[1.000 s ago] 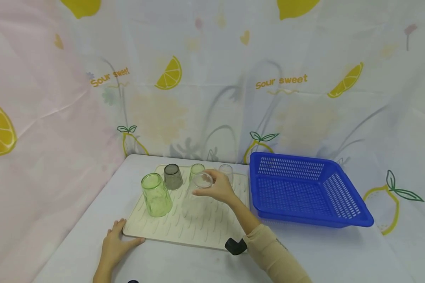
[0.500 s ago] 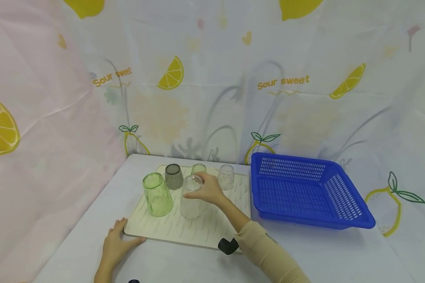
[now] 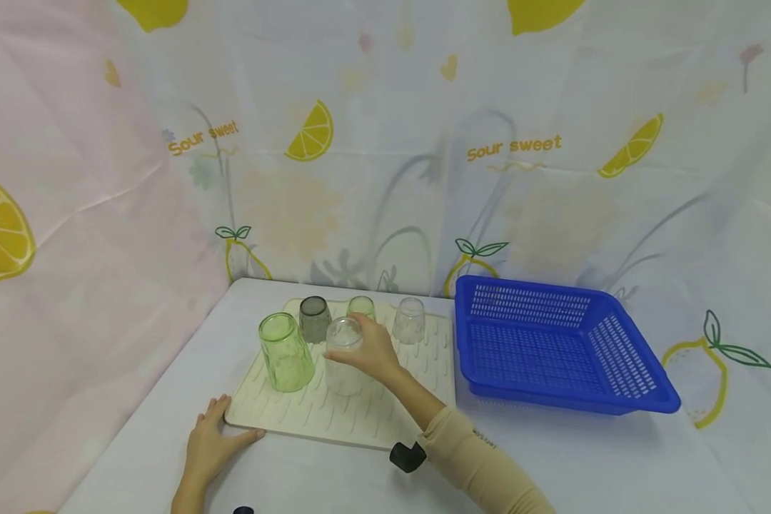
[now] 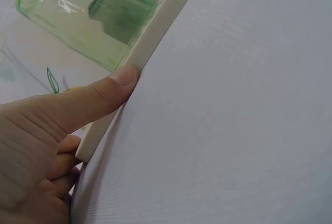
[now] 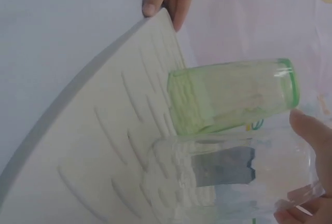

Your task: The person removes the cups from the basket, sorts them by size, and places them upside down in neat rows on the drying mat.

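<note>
In the head view, a tall clear glass (image 3: pixel 344 375) stands on the cream drying mat (image 3: pixel 308 421), narrower end up. My right hand (image 3: pixel 371 350) holds it near its top, thumb and fingers on either side. Just to its left is a tall green glass (image 3: pixel 287 357), also wider at the mat; the two glasses overlap in the right wrist view. My left hand (image 3: pixel 210 444) holds the mat's near left corner, thumb (image 4: pixel 124 76) along the front edge and the other fingers bent at the side edge.
Along the mat's back stand a small grey glass (image 3: pixel 315 321), a small green glass (image 3: pixel 361 307) partly behind my right hand, and a small clear glass (image 3: pixel 410 323). A blue perforated basket (image 3: pixel 562 400) sits to the right. Behind everything hangs a lemon-print cloth (image 3: pixel 398 200).
My right hand has carried the clear glass leftward and down, from a tilt to upright beside the tall green glass. The left hand stays at the mat's corner.
</note>
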Motion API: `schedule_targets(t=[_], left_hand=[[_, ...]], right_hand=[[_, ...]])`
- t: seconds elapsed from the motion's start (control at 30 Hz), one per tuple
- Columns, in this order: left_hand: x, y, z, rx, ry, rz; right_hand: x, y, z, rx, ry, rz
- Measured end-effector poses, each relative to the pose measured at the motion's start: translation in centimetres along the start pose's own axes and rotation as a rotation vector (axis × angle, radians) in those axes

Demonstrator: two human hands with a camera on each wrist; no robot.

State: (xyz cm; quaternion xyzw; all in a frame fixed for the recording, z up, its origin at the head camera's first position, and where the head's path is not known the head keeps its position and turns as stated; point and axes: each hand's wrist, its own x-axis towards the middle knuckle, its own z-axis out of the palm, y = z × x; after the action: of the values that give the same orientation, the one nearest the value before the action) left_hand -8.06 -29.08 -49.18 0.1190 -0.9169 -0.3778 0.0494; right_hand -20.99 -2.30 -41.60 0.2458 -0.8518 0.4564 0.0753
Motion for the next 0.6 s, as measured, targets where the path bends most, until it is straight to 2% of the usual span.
schedule_targets(t=[0.13,0.23,0.47,0.6], left_hand=[[-0.1,0.0,0.0,-0.009,0.000,0.001],[-0.1,0.0,0.0,-0.005,0.004,0.009],[-0.1,-0.2,0.1,0.000,0.005,0.009],[-0.1,-0.1,0.1,-0.005,0.014,0.005]], right_hand=[[-0.4,-0.2,0.7,-0.002,0.075,0.000],[-0.6,-0.1,0.8,-0.003,0.079,-0.006],[-1.2,0.4,0.0,0.043,-0.032,0.036],[-2.0,0.4,-0.8,0.086,-0.063,0.036]])
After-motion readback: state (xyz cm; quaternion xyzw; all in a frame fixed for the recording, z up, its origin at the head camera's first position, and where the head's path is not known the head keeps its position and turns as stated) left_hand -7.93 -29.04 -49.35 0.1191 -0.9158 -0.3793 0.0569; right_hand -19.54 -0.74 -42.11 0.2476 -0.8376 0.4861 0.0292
